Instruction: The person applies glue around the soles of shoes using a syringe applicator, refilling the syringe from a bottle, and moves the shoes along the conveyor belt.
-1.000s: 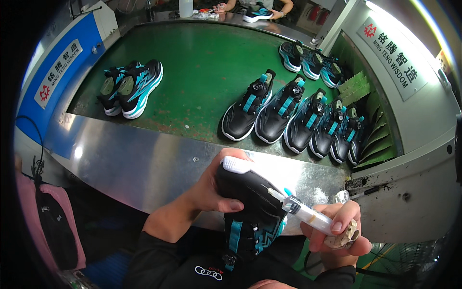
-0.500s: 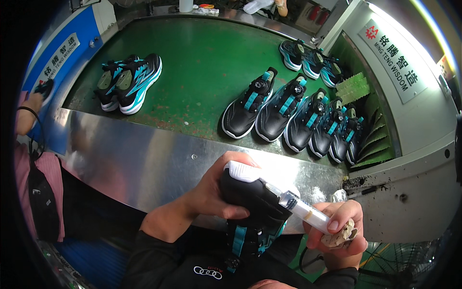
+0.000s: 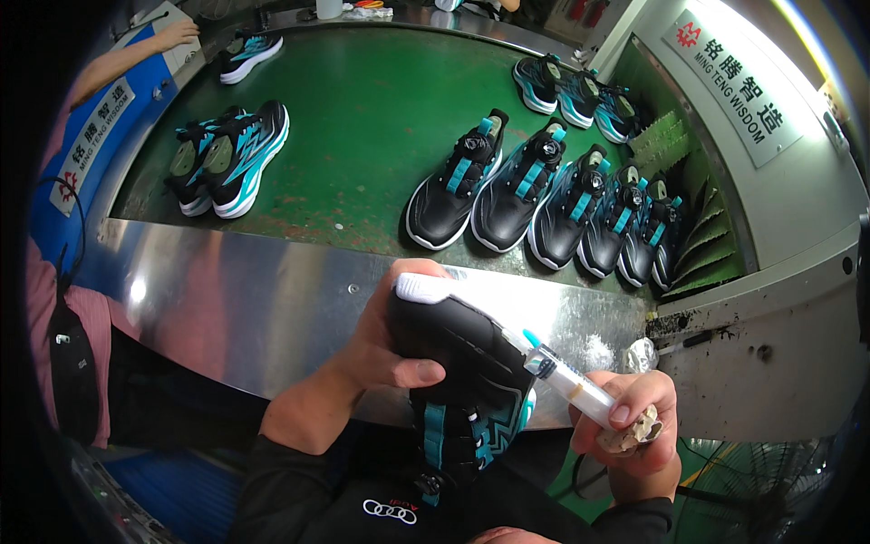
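A black sneaker [image 3: 453, 349] with teal trim and a white sole is gripped by my left hand [image 3: 381, 340], its toe pointing away from me. My right hand [image 3: 625, 422] is closed round a clear plastic syringe [image 3: 577, 390] with a whitish filling. The syringe's tip reaches to the seam between the sneaker's upper and its sole, on the right side; whether it touches I cannot tell. A crumpled beige wad [image 3: 639, 431] is also pressed in my right hand, against the rear of the syringe.
A row of black sneakers [image 3: 521, 195] stands on the green belt [image 3: 344, 163] at right, with several more behind. A pair [image 3: 227, 159] sits at left, a single sneaker [image 3: 251, 56] farther back. A metal ledge [image 3: 245, 299] borders the belt. A co-worker's arm [image 3: 136, 59] extends at far left.
The held sneaker has shifted slightly left and turned, with the syringe following along its edge. A co-worker's sneaker now stands on the belt at far left, and that hand has moved away from it.
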Tool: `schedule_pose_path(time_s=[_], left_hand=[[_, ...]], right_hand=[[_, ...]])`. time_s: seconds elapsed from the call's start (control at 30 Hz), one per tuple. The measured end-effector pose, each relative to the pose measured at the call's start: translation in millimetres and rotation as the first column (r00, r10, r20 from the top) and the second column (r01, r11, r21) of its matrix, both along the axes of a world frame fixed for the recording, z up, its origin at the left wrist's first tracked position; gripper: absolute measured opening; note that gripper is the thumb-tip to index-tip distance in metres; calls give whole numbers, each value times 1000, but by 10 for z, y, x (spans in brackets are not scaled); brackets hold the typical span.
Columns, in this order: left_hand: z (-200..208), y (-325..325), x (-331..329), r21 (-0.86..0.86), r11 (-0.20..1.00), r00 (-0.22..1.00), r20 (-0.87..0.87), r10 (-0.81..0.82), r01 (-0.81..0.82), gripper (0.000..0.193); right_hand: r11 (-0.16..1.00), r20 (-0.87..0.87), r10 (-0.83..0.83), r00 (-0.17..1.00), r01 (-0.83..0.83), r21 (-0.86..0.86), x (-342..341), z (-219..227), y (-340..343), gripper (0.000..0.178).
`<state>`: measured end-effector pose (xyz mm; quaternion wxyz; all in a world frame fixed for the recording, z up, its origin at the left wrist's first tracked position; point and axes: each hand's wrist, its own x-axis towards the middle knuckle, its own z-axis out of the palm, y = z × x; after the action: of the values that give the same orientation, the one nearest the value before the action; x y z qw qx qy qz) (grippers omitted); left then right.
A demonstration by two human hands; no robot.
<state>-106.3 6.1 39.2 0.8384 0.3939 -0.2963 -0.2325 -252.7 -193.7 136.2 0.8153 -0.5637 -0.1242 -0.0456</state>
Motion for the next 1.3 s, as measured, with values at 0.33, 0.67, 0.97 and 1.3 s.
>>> schedule_pose_path(time_s=[0.33,0.67,0.97,1.3], left_hand=[[66,30,65,-10,1000,987,-159,-9,7,83],[-133,-8,203,12,1000,960,-278,20,-18,74],[-347,78,382,-178,982,885,-444,-141,67,65],[-395,6,522,-151,986,850,-508,-140,72,53]], right_hand=[[999,-16,-35,999,35,28,-128,-317,-122,50],[993,-61,-24,998,31,114,-251,-739,-222,49],[992,-116,17,993,-3,124,-467,-956,-268,45],[1000,-73,2,997,0,28,-751,-1078,-289,40]])
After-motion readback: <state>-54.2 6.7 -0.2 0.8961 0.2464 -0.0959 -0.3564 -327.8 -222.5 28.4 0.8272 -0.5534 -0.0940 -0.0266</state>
